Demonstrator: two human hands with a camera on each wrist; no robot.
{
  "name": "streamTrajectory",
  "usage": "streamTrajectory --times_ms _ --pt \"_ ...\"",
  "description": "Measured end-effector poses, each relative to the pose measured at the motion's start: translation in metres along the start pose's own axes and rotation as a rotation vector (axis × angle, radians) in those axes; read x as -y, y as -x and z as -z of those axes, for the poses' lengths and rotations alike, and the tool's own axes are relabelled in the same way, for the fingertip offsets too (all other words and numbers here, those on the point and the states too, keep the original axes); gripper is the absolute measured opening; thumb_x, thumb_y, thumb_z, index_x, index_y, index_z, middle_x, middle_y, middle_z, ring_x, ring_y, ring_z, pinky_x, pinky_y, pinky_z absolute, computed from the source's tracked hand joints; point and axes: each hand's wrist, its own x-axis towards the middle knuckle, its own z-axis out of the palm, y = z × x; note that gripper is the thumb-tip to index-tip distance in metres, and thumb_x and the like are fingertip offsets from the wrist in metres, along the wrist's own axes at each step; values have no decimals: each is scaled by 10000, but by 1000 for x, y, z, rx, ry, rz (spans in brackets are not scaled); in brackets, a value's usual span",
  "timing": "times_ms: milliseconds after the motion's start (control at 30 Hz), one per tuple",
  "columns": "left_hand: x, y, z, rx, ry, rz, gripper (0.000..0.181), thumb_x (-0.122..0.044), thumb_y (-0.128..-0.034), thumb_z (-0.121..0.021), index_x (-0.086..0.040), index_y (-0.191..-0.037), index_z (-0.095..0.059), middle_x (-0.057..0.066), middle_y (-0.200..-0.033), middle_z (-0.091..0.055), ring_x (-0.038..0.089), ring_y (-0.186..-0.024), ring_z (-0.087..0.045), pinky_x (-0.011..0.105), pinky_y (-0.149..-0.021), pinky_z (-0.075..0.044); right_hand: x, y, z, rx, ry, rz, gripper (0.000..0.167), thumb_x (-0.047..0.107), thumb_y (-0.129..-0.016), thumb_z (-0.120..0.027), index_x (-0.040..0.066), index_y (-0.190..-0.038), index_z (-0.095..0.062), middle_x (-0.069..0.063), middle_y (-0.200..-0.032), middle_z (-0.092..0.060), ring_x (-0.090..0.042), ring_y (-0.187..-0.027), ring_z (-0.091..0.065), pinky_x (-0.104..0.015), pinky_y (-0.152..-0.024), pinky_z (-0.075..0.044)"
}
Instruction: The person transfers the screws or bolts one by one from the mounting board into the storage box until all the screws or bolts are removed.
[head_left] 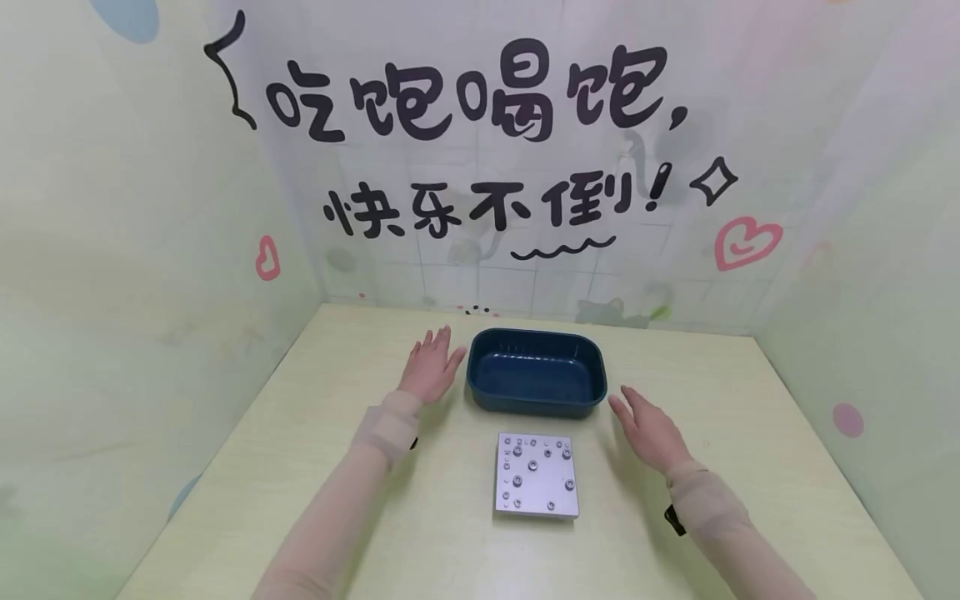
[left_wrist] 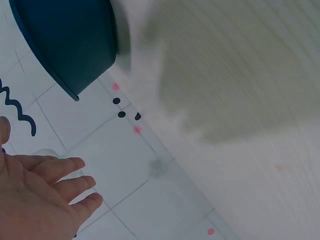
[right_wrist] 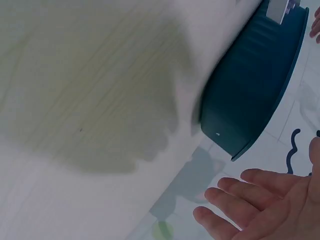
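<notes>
A dark blue rectangular basin with rounded corners stands on the table toward the back wall. My left hand is held just left of it, fingers extended and nothing in the grasp. On the other side, my right hand hovers near the basin's right end, also with extended fingers and holding nothing. Both wrist views show the basin apart from the fingers. In front of the basin lies a flat silvery metal plate bearing several screws of different sizes.
The pale wood-grain table is bounded by a back wall with black lettering and by side walls on the left and right.
</notes>
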Motion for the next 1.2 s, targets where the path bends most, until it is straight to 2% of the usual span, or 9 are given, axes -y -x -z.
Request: streamTrajectory --times_ms 133,200,333,433,533,733,867,1067,1200 --pt "-7 -3 -3 -1 2 0 652 -410 -1077 -302 56 -1531 -249 237 -1558 -343 430 -1480 -226 544 -1207 -188 11 7 -5 -86 -34 29 697 470 -1063 -343 -62 -1509 -282 -306 -1504 -384 -486 -1359 -406 -590 -1111 -342" --pt "-9 -4 -4 1 -2 3 643 -410 -1076 -311 50 -1524 -276 235 -1543 -373 430 -1475 -242 538 -1206 -199 19 11 -9 -140 -50 73 670 447 -1058 -389 -58 -1492 -320 -298 -1484 -421 -477 -1352 -418 -588 -1104 -353" --pt "-10 -6 -8 -5 -20 1 619 -395 -1075 -327 57 -1498 -335 244 -1510 -420 434 -1450 -302 530 -1196 -233 38 19 -19 -238 -43 228 516 370 -1026 -525 -31 -1350 -541 -237 -1350 -573 -410 -1286 -508 -549 -1061 -422" --pt "-11 -8 -12 -5 -27 4 601 -374 -1073 -350 67 -1482 -361 252 -1492 -441 428 -1427 -350 518 -1183 -270 52 24 -27 -261 -26 341 362 290 -975 -631 16 -1209 -658 -145 -1212 -665 -322 -1179 -601 -481 -994 -495" --pt "-12 -8 -14 2 -39 10 593 -364 -1071 -366 67 -1478 -368 254 -1483 -452 422 -1408 -382 511 -1167 -305 64 26 -36 -229 -9 399 272 256 -942 -679 57 -1127 -703 -65 -1110 -699 -249 -1090 -645 -428 -935 -534" --pt "-14 -8 -18 -9 -50 1 577 -349 -1067 -391 61 -1473 -382 260 -1459 -477 425 -1379 -421 514 -1147 -335 83 20 -53 -110 3 405 237 234 -909 -718 64 -1074 -725 -22 -1033 -704 -198 -1015 -649 -386 -900 -544" --pt "-14 -8 -23 -8 -61 -7 576 -340 -1066 -399 49 -1488 -361 249 -1474 -465 418 -1380 -422 506 -1153 -331 94 13 -63 -38 39 444 219 239 -913 -714 73 -1052 -738 -4 -999 -696 -165 -964 -626 -362 -871 -546" --pt "-15 -7 -30 -4 -60 -31 576 -333 -1068 -388 58 -1489 -350 252 -1475 -462 424 -1375 -424 511 -1147 -334 102 4 -76 3 57 453 174 231 -908 -720 98 -1017 -745 38 -919 -675 -101 -872 -590 -307 -807 -543" --pt "-15 -7 -33 -4 -60 -23 574 -332 -1067 -393 53 -1490 -352 247 -1476 -463 419 -1376 -424 508 -1148 -333 104 1 -81 30 46 444 181 229 -906 -722 94 -1025 -745 37 -916 -677 -92 -853 -576 -302 -803 -540"
